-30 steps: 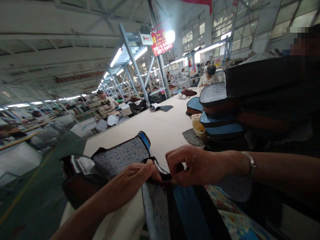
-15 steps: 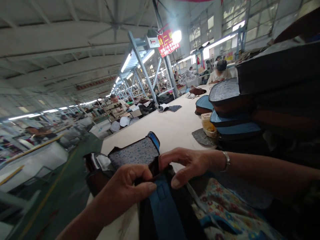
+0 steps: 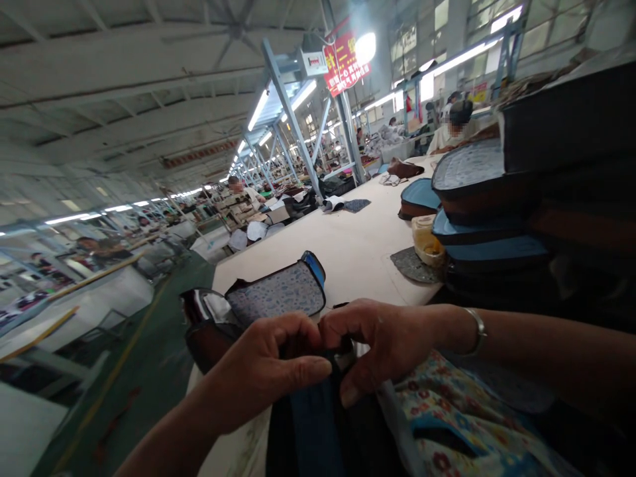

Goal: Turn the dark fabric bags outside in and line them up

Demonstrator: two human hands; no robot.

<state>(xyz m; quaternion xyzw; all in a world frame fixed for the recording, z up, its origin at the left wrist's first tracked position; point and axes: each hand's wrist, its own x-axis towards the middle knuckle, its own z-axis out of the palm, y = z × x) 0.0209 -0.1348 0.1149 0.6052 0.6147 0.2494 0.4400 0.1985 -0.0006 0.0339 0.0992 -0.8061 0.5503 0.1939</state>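
A black-and-blue fabric bag piece (image 3: 315, 430) stretches toward me at the bottom centre, its upper edge between my hands. My left hand (image 3: 278, 361) is closed on that edge, thumb along the near side and fingers curled behind. Close beside it, my right hand (image 3: 372, 338), with a bangle at the wrist, pinches the same edge. The two hands' index fingers almost meet, and a small pale bit shows by the right thumb. Just beyond, another bag piece (image 3: 281, 291) with a grey patterned lining and blue end lies on the white table (image 3: 358, 238).
Stacked blue, black and brown bag pieces (image 3: 491, 248) rise on the right. Near them are a yellowish container (image 3: 427, 240) and a dark grey flat piece (image 3: 415, 265). Flowered cloth (image 3: 457, 411) covers my lap. A co-worker (image 3: 452, 129) sits at the far end.
My hands have drawn closer together along the edge of the bag piece, and its top has folded or turned between them. The view has shifted slightly to the left.
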